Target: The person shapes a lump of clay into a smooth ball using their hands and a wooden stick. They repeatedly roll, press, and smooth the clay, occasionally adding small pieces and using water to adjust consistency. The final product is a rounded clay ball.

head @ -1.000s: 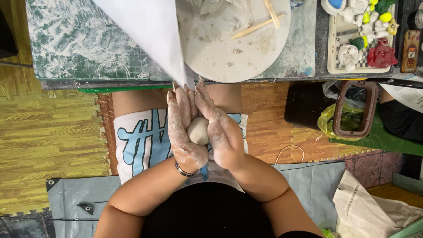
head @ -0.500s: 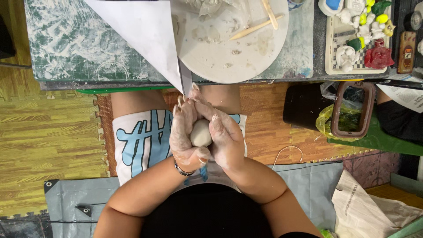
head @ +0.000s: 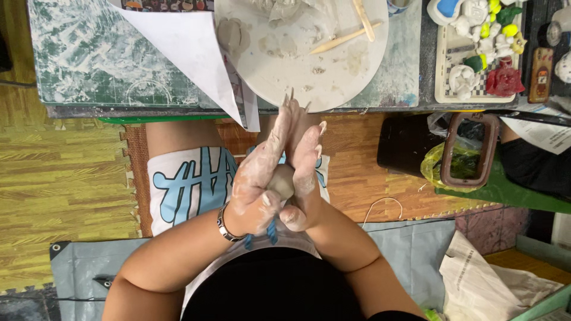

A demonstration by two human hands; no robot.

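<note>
My left hand (head: 257,178) and my right hand (head: 304,172) are pressed palm to palm over my lap, both smeared with pale clay. A small grey ball of clay (head: 283,183) sits squeezed between the palms, only its near side showing. My fingers point toward the table edge. A metal bracelet (head: 223,224) circles my left wrist. Just beyond my fingertips lies a round white board (head: 309,65) with clay scraps and two wooden modelling sticks (head: 345,38) on it.
A clay-streaked green cutting mat (head: 101,59) covers the table at left, with a white paper sheet (head: 190,53) hanging over the edge. A tray of small painted clay figures (head: 482,53) stands at right. A black bin with a yellow-green bag (head: 458,160) is on the floor.
My hands have closed tighter on the clay ball and the fingers have straightened toward the table. The view has shifted slightly closer to the table.
</note>
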